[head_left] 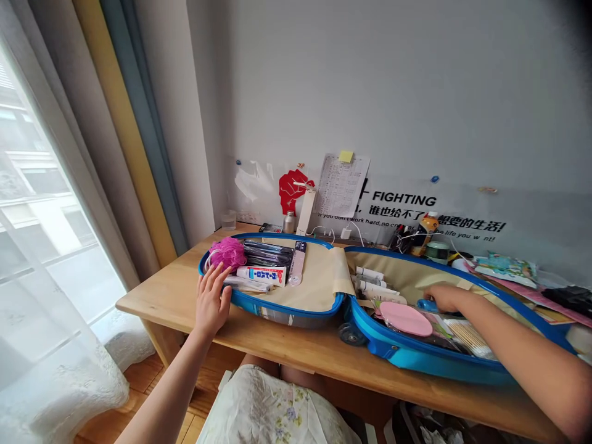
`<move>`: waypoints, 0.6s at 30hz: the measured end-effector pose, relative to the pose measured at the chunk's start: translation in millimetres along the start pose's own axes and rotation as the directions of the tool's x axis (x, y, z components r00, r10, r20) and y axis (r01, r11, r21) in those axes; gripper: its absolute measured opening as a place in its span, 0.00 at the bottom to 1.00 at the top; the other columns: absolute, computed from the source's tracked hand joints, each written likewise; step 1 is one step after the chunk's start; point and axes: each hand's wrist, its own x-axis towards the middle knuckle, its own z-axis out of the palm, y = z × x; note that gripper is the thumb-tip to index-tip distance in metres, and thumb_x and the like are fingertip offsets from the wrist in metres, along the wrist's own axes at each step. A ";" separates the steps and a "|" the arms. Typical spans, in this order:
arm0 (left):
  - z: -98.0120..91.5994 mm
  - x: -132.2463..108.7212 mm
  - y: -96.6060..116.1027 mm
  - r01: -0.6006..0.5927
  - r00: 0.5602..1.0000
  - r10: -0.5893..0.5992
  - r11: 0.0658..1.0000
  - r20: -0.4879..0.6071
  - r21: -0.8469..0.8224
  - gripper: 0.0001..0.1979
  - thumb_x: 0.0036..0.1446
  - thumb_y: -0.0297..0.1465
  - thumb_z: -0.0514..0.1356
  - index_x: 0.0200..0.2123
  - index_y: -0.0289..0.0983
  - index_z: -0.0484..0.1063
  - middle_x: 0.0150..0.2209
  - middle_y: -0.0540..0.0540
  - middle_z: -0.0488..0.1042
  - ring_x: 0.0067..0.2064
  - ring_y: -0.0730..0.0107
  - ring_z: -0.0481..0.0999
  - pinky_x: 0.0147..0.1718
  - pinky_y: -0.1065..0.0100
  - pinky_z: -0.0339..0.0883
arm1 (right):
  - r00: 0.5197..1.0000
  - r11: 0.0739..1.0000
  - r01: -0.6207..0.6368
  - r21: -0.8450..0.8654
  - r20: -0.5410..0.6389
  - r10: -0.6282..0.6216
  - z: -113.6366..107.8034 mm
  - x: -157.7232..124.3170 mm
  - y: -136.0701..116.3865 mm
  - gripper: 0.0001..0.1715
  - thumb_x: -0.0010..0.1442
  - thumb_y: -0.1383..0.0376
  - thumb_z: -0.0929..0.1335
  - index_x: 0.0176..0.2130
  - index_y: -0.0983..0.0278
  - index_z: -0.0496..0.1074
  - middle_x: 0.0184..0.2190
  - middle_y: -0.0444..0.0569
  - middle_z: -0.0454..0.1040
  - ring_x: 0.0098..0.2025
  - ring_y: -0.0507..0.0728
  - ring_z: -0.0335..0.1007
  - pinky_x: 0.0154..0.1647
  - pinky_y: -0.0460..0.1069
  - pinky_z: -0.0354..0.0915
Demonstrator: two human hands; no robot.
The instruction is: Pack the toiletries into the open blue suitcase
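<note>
— Suitcase point(416, 361) first: where does it lie?
— Head view: blue, opened flat on the wooden tabletop point(161, 296), both halves packed.
— And the hands?
— Left hand point(213, 299) rests on the left half's rim, grip apart, fingers spread, just beside a pink bath pouf point(226, 253) and a toothpaste box point(261, 275). Right hand point(441, 297) reaches into the right half, near a pink oval disc point(406, 318); I cannot tell whether its grip is closed.

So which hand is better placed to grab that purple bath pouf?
Left. Your left hand rests on the blue suitcase rim, fingertips right beside the purple bath pouf. Your right hand is inside the other half, near the pink oval item, well away.
</note>
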 end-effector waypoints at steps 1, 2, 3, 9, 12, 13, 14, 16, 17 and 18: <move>-0.1 0.0 0.2 0.000 1.000 0.000 1.000 0.001 0.001 0.24 0.68 0.40 0.44 0.59 0.39 0.68 0.61 0.39 0.68 0.66 0.54 0.59 0.67 0.49 0.45 | 0.999 1.000 -0.004 -0.015 0.035 0.004 0.7 0.0 -0.6 0.18 0.29 0.83 0.65 0.15 0.61 0.72 0.21 0.48 0.75 0.27 0.59 0.73 0.33 0.50 0.62; -0.1 -0.1 0.3 0.001 1.000 -0.001 1.000 0.000 0.002 0.24 0.68 0.40 0.44 0.59 0.38 0.68 0.61 0.39 0.68 0.67 0.54 0.59 0.67 0.49 0.45 | 0.998 1.000 -0.007 -0.027 0.058 0.008 0.9 -0.1 -1.2 0.18 0.29 0.83 0.66 0.15 0.61 0.72 0.21 0.49 0.75 0.28 0.60 0.74 0.34 0.50 0.62; -0.2 -0.2 0.4 0.004 1.000 -0.004 1.000 0.001 0.004 0.24 0.68 0.40 0.44 0.59 0.38 0.68 0.61 0.39 0.68 0.67 0.54 0.59 0.67 0.49 0.45 | 0.997 0.999 -0.009 -0.036 0.073 0.012 0.9 -0.3 -1.7 0.17 0.30 0.83 0.66 0.15 0.61 0.71 0.22 0.49 0.75 0.29 0.60 0.74 0.35 0.51 0.62; -0.1 -0.5 0.1 0.008 1.000 -0.008 1.000 0.000 0.000 0.23 0.68 0.41 0.44 0.59 0.40 0.68 0.61 0.40 0.68 0.66 0.55 0.60 0.67 0.49 0.45 | 0.997 0.999 0.025 -0.034 0.069 -0.022 0.4 -2.5 -0.9 0.16 0.34 0.80 0.67 0.14 0.59 0.69 0.24 0.51 0.77 0.31 0.59 0.76 0.37 0.52 0.63; -0.5 0.0 1.1 0.006 1.000 -0.006 1.000 -0.005 -0.013 0.23 0.68 0.41 0.44 0.59 0.40 0.68 0.61 0.40 0.68 0.67 0.55 0.59 0.67 0.49 0.46 | 0.998 0.999 0.041 -0.026 0.051 -0.039 1.7 -2.8 1.0 0.14 0.33 0.78 0.68 0.13 0.58 0.66 0.23 0.50 0.76 0.29 0.61 0.75 0.37 0.54 0.64; -0.7 0.3 1.6 0.008 1.000 -0.008 1.000 -0.006 -0.015 0.23 0.68 0.41 0.44 0.59 0.41 0.68 0.61 0.41 0.68 0.67 0.55 0.59 0.67 0.49 0.46 | 0.998 0.999 0.044 -0.025 0.041 -0.043 2.3 -2.7 1.6 0.14 0.33 0.77 0.68 0.13 0.58 0.65 0.22 0.50 0.76 0.29 0.61 0.75 0.36 0.54 0.65; -0.8 0.5 2.2 0.010 1.000 -0.010 1.000 -0.005 -0.017 0.23 0.68 0.41 0.45 0.59 0.41 0.68 0.61 0.41 0.68 0.67 0.55 0.59 0.67 0.49 0.45 | 0.999 0.999 0.046 -0.023 0.028 -0.045 2.7 -2.5 2.1 0.14 0.32 0.77 0.67 0.12 0.58 0.64 0.22 0.51 0.75 0.29 0.61 0.75 0.36 0.55 0.65; -1.1 1.0 3.1 0.014 1.000 -0.014 1.000 -0.003 -0.017 0.23 0.68 0.40 0.45 0.59 0.41 0.68 0.61 0.41 0.68 0.67 0.56 0.59 0.67 0.49 0.45 | 0.999 0.999 0.046 -0.015 -0.004 -0.046 3.2 -2.1 2.9 0.16 0.30 0.78 0.67 0.12 0.58 0.61 0.22 0.51 0.75 0.28 0.62 0.75 0.35 0.55 0.65; -1.1 1.1 3.3 0.014 1.000 -0.014 1.000 -0.003 -0.014 0.23 0.68 0.40 0.45 0.58 0.41 0.69 0.61 0.41 0.68 0.67 0.56 0.59 0.67 0.50 0.45 | 0.999 0.999 0.045 -0.008 -0.024 -0.045 3.3 -1.9 3.2 0.16 0.29 0.78 0.68 0.11 0.58 0.60 0.22 0.51 0.74 0.28 0.62 0.75 0.35 0.55 0.65; -1.1 1.1 3.4 0.014 1.000 -0.014 1.000 0.000 -0.010 0.23 0.68 0.40 0.45 0.58 0.41 0.69 0.61 0.41 0.68 0.67 0.55 0.59 0.67 0.50 0.45 | 0.998 0.999 0.045 0.000 -0.045 -0.045 3.6 -1.8 3.6 0.17 0.28 0.78 0.68 0.11 0.58 0.59 0.21 0.52 0.74 0.28 0.62 0.75 0.34 0.55 0.65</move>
